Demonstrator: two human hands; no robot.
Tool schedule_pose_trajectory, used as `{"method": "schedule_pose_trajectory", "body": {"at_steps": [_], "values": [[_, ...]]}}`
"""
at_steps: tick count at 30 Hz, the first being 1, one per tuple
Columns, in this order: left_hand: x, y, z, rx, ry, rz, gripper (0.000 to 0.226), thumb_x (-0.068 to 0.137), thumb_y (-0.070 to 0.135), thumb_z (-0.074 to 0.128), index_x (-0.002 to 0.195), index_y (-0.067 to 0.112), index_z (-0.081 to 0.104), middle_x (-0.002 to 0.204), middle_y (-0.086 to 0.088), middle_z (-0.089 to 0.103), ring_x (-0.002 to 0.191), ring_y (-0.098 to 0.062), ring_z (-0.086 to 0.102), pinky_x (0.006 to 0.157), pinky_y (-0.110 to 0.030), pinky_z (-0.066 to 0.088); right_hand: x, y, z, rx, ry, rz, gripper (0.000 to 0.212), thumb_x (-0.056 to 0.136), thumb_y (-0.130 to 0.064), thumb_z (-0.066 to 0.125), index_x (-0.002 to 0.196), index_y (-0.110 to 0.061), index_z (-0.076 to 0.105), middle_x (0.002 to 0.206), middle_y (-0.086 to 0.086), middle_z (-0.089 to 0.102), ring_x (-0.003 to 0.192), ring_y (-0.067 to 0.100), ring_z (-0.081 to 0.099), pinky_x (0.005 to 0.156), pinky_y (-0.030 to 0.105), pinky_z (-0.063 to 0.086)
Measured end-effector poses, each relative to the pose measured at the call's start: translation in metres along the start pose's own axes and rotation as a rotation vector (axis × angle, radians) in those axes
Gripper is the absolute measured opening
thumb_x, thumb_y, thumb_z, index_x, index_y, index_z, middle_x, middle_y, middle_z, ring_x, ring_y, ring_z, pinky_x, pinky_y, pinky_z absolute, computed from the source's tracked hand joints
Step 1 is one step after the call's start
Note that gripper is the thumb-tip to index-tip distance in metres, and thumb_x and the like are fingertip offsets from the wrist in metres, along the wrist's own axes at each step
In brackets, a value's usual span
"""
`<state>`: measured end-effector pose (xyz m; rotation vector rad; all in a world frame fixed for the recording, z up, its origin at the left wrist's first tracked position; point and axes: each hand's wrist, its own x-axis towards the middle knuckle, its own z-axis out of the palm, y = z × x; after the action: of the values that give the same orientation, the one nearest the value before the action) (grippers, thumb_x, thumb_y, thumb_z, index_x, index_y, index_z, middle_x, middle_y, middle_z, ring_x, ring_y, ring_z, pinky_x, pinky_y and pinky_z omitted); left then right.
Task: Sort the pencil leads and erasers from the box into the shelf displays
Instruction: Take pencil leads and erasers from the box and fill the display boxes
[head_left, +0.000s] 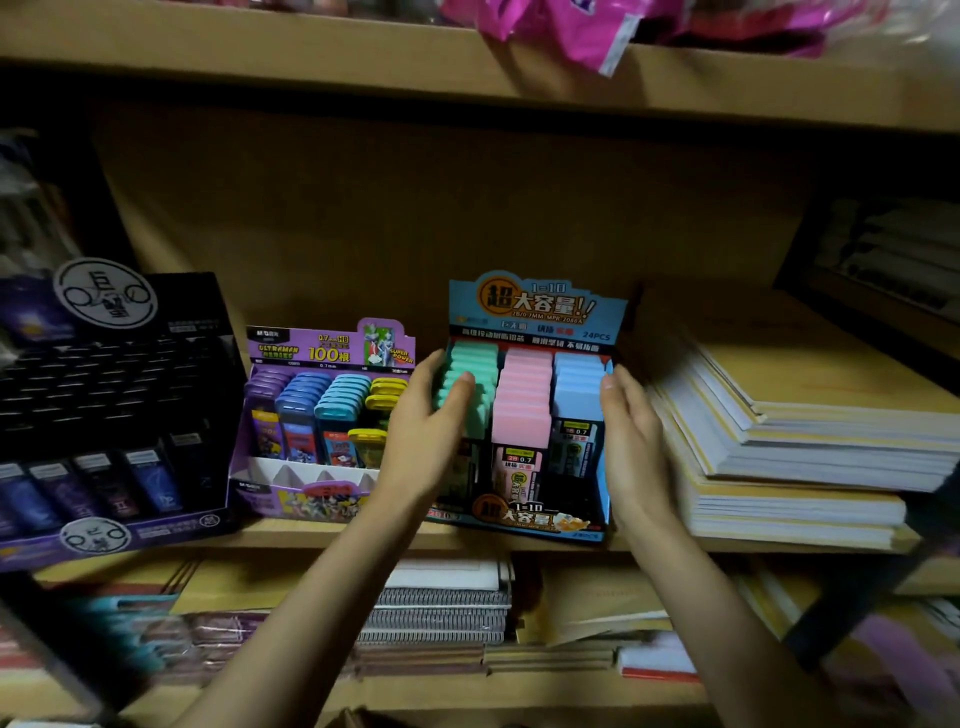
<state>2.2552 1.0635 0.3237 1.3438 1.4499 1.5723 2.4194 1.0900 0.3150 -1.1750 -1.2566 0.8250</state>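
The blue display box (530, 410) of pencil leads stands on the wooden shelf (311, 535), tilted back a little, with three rows of cases in it: mint green (470, 387) on the left, pink (522, 400) in the middle, pale blue (577, 387) on the right. The left hand (428, 421) presses against the box's left side, thumb lying over the green cases and the fingers (431, 364) curled round the edge. The right hand (631, 431) lies flat against the box's right wall, its fingers (610, 384) straight and close together; the two hands clasp the box between them. Just left of it sits a purple display box (317, 421) with purple, blue, teal and yellow cases, and further left a big dark display box (111, 415). To the right lies a stack of notebooks (795, 431), touching or nearly touching the right hand. Below, the lower shelf holds spiral notebooks (441, 608).
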Motion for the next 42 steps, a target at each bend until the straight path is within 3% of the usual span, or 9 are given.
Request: {"method": "schedule_pose_trajectory", "body": {"at_steps": [4, 13, 20, 24, 28, 31, 35, 38, 42], "values": [[0.009, -0.001, 0.001, -0.078, -0.014, -0.046, 0.043, 0.096, 0.014, 0.048, 0.139, 0.014, 0.042, 0.097, 0.026, 0.052, 0.075, 0.02, 0.057, 0.058, 0.002, 0.041, 0.001, 0.001, 0.006, -0.084, 0.021, -0.062, 0.05, 0.099, -0.039, 0.037, 0.146, -0.024, 0.029, 0.151, -0.009, 0.032, 0.132, -0.001, 0.028, 0.112, 0.026, 0.023], [0.018, -0.003, -0.002, -0.12, -0.122, -0.107, 0.048, 0.095, 0.015, 0.048, 0.142, 0.019, 0.037, 0.109, 0.016, 0.057, 0.099, -0.005, 0.059, 0.072, -0.018, 0.046, 0.001, -0.001, 0.016, -0.017, 0.022, -0.03, 0.05, 0.098, -0.037, 0.041, 0.145, -0.026, 0.03, 0.144, -0.011, 0.04, 0.12, -0.004, 0.035, 0.099, 0.021, 0.029], [0.027, 0.003, 0.002, -0.146, -0.102, -0.149, 0.047, 0.095, 0.014, 0.047, 0.141, 0.016, 0.039, 0.115, 0.004, 0.059, 0.093, -0.004, 0.06, 0.066, -0.013, 0.047, 0.004, -0.003, 0.025, -0.083, 0.054, -0.078, 0.046, 0.097, -0.031, 0.044, 0.142, -0.023, 0.036, 0.123, -0.013, 0.044, 0.109, -0.001, 0.041, 0.092, 0.021, 0.031], [0.022, 0.009, 0.002, -0.104, -0.093, -0.099, 0.043, 0.097, 0.017, 0.045, 0.14, 0.014, 0.041, 0.106, 0.017, 0.056, 0.088, 0.009, 0.053, 0.065, -0.003, 0.043, 0.007, -0.005, 0.018, -0.101, 0.027, -0.039, 0.05, 0.097, -0.032, 0.044, 0.144, -0.022, 0.032, 0.142, -0.006, 0.042, 0.118, 0.001, 0.038, 0.101, 0.024, 0.032], [0.014, 0.021, -0.004, 0.043, -0.075, 0.044, 0.043, 0.098, 0.018, 0.044, 0.141, 0.014, 0.039, 0.141, 0.0, 0.047, 0.12, -0.004, 0.044, 0.1, -0.02, 0.037, -0.004, -0.013, 0.008, -0.324, 0.075, -0.317, 0.049, 0.096, -0.022, 0.048, 0.142, -0.009, 0.035, 0.147, 0.005, 0.035, 0.135, 0.017, 0.034, 0.112, 0.031, 0.028], [0.003, 0.039, -0.012, 0.108, -0.098, 0.248, 0.04, 0.097, 0.011, 0.046, 0.137, 0.011, 0.043, 0.14, -0.003, 0.048, 0.13, -0.011, 0.043, 0.112, -0.035, 0.033, -0.013, -0.028, 0.018, -0.55, -0.105, -0.587, 0.048, 0.095, -0.028, 0.041, 0.139, -0.008, 0.042, 0.149, 0.006, 0.035, 0.138, 0.017, 0.03, 0.114, 0.028, 0.021], [-0.016, 0.05, -0.045, 0.272, -0.155, 0.432, 0.032, 0.095, 0.008, 0.049, 0.127, 0.009, 0.052, 0.126, -0.002, 0.059, 0.119, -0.009, 0.053, 0.103, -0.027, 0.041, -0.014, -0.042, 0.043, -0.901, -0.444, -0.645, 0.055, 0.095, -0.039, 0.033, 0.146, -0.018, 0.028, 0.157, 0.0, 0.019, 0.143, 0.018, 0.017, 0.117, 0.038, 0.015], [-0.032, 0.043, -0.088, 0.386, -0.142, 0.422, 0.024, 0.095, 0.009, 0.051, 0.118, 0.011, 0.059, 0.116, 0.003, 0.063, 0.11, -0.004, 0.057, 0.091, -0.021, 0.046, -0.013, -0.041, 0.047, -1.162, -0.517, -0.666, 0.06, 0.097, -0.051, 0.024, 0.149, -0.022, 0.019, 0.157, 0.0, 0.017, 0.144, 0.018, 0.016, 0.116, 0.033, 0.012], [-0.046, 0.021, -0.143, 0.516, -0.079, 0.351, 0.022, 0.09, 0.0, 0.055, 0.109, 0.009, 0.062, 0.107, -0.002, 0.066, 0.099, -0.012, 0.062, 0.089, -0.029, 0.048, -0.016, -0.049, 0.05, -1.143, -0.53, -0.655, 0.06, 0.097, -0.053, 0.025, 0.147, -0.019, 0.026, 0.156, 0.002, 0.021, 0.143, 0.02, 0.016, 0.115, 0.034, 0.014]]}}
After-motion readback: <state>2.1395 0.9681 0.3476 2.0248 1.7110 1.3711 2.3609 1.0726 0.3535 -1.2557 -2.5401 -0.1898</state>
